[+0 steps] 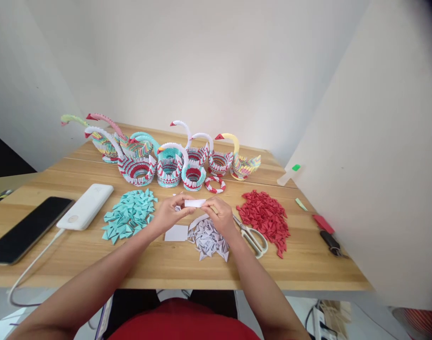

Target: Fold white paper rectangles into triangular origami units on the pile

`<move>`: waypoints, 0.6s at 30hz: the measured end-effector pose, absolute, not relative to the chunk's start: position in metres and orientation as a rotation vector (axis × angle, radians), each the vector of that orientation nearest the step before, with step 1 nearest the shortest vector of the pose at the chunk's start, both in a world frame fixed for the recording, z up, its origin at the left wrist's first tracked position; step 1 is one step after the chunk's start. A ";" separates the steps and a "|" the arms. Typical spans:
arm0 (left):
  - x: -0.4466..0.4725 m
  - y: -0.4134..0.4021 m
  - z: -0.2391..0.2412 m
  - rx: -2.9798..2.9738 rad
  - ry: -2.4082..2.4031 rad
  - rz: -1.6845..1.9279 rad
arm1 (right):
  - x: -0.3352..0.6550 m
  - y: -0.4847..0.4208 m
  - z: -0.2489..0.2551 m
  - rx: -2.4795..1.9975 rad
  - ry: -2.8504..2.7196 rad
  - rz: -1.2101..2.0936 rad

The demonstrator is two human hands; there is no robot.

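A small white paper strip (195, 203) is stretched between my two hands above the table. My left hand (171, 210) pinches its left end, and my right hand (218, 213) pinches the right end. Beneath them lies a white sheet of paper (176, 233), beside a pile of folded white paper triangles (209, 240). To the left is a heap of folded teal triangles (130, 213); to the right spreads a heap of folded red triangles (264, 218). Scissors (253, 237) with pale handles rest near my right wrist.
Several paper swans (138, 167) stand along the back, with a red and white paper ring (215, 184) before them. A power bank (85, 206) with a cable and a phone (29, 229) lie left. Keys (330, 242) and a glue bottle (288, 175) are right, near the wall.
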State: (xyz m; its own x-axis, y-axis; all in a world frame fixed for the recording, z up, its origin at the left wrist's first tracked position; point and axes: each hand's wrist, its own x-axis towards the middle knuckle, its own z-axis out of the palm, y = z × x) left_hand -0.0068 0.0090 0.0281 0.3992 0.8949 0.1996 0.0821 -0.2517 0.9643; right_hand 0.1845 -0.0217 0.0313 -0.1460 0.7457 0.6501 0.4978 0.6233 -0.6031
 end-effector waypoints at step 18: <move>-0.003 0.006 0.027 1.749 0.866 0.958 | 0.180 -0.021 0.022 -1.120 -1.677 0.367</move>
State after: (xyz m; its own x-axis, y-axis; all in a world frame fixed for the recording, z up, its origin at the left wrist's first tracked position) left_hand -0.0030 0.0063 0.0270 0.4469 0.8651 0.2276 0.1394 -0.3186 0.9376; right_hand 0.1802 -0.0206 0.0224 -0.0251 0.8118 0.5834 0.4941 0.5173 -0.6987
